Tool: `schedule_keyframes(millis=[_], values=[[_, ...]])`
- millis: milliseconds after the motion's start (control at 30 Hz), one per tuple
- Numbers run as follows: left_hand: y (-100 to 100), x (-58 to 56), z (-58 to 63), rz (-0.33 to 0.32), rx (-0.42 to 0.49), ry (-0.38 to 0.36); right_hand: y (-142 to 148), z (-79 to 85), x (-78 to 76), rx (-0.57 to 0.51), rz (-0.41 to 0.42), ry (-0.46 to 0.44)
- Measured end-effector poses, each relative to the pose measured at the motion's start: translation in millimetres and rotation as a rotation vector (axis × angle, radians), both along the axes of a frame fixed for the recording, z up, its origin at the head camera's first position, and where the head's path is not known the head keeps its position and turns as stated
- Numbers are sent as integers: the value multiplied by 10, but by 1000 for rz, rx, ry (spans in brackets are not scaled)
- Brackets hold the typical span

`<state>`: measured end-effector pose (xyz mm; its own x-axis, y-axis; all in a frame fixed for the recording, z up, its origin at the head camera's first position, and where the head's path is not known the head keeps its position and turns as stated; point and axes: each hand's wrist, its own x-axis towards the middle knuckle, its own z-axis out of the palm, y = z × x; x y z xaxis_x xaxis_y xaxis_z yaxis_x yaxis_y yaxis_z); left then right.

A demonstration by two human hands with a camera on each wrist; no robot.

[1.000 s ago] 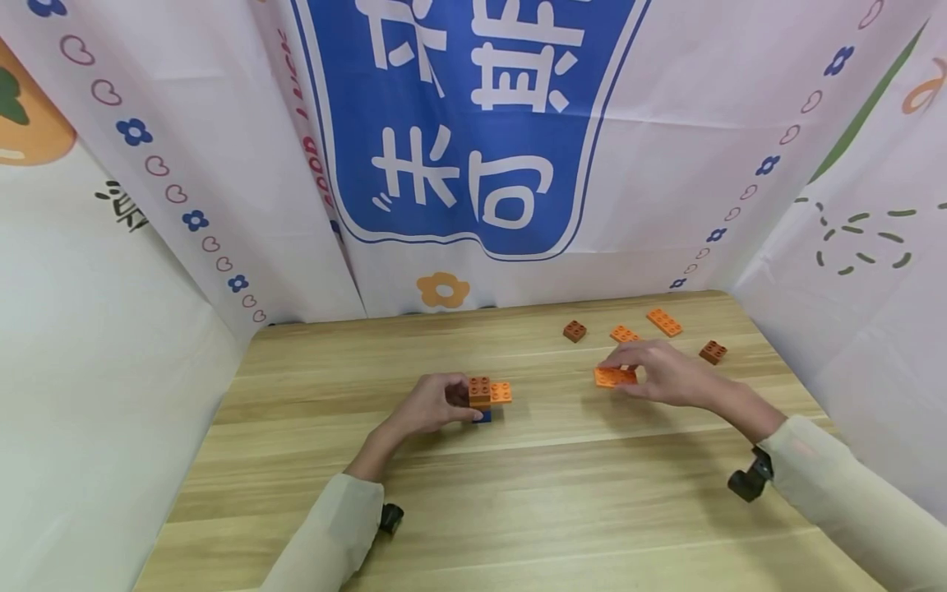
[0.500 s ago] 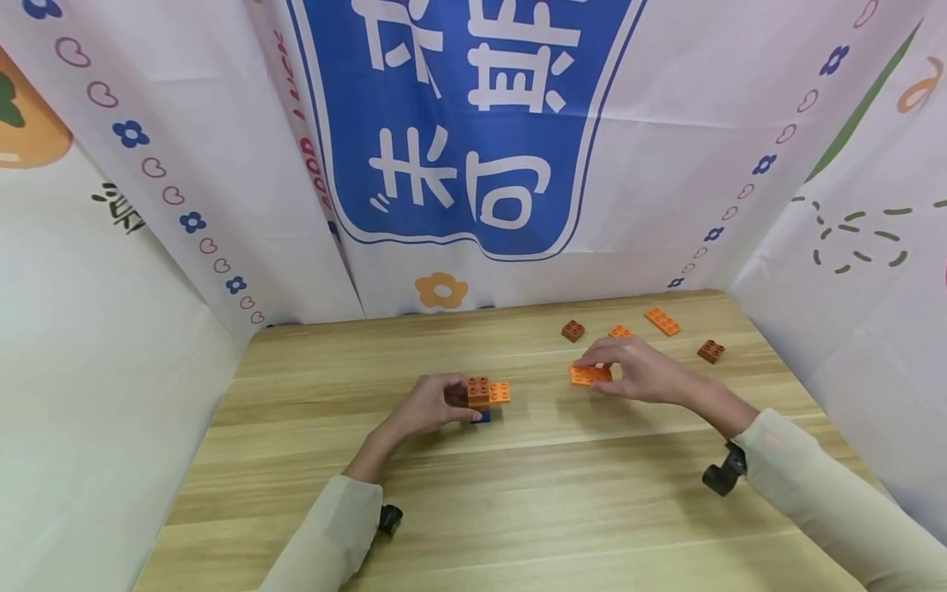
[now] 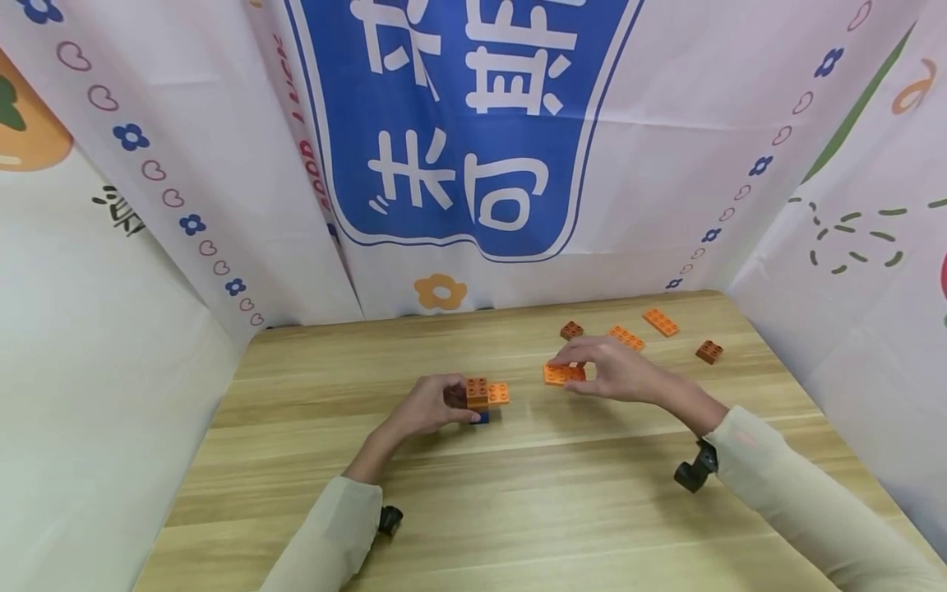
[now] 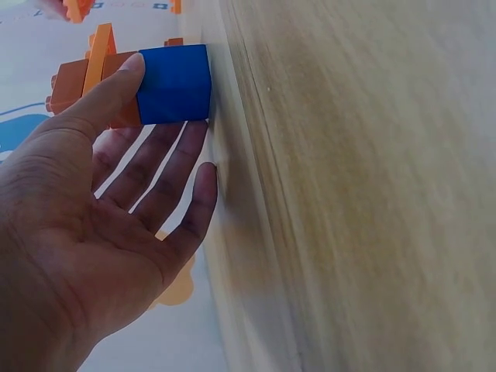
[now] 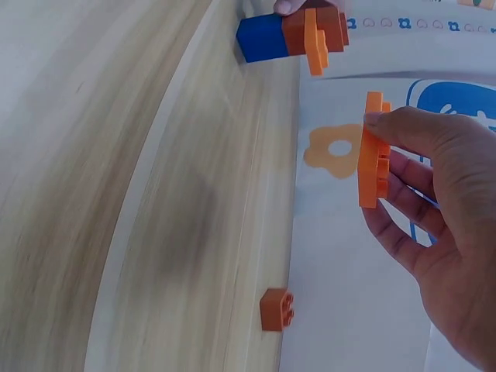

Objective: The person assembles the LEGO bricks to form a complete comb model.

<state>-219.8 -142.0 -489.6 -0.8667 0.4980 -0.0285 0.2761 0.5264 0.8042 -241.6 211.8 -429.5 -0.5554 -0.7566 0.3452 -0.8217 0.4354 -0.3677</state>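
Note:
My left hand grips a small stack of toy building bricks at mid-table, thumb on the near side. From the bottom up, the stack has a blue brick, a brown brick, a thin orange plate jutting out to the right, and another brown brick on top. Off to the right, my right hand pinches a second orange plate between thumb and fingers. It is held above the table, studs up, apart from the stack. Fingers behind the stack are partly hidden in the head view.
Two loose orange plates, a nearer one and a farther one, lie at the back right of the wooden table. Brown bricks lie at either side, one left and one right. A printed cloth hangs behind.
My right hand has moved left with the orange plate, closer to the stack, uncovering more of a loose orange plate behind. My left hand and the stack have stayed in place.

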Motion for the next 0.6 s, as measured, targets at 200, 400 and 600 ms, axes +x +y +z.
schedule_keyframes(millis=[200, 400, 600], values=[[11, 3, -5, 10, -4, -3, -130, 28, 6, 9, 9, -8], [18, -5, -1, 18, -8, -1, -244, 30, -3, -18, 51, -13], [5, -14, 3, 14, 0, -2, -342, 11, -6, -46, 95, 0]])
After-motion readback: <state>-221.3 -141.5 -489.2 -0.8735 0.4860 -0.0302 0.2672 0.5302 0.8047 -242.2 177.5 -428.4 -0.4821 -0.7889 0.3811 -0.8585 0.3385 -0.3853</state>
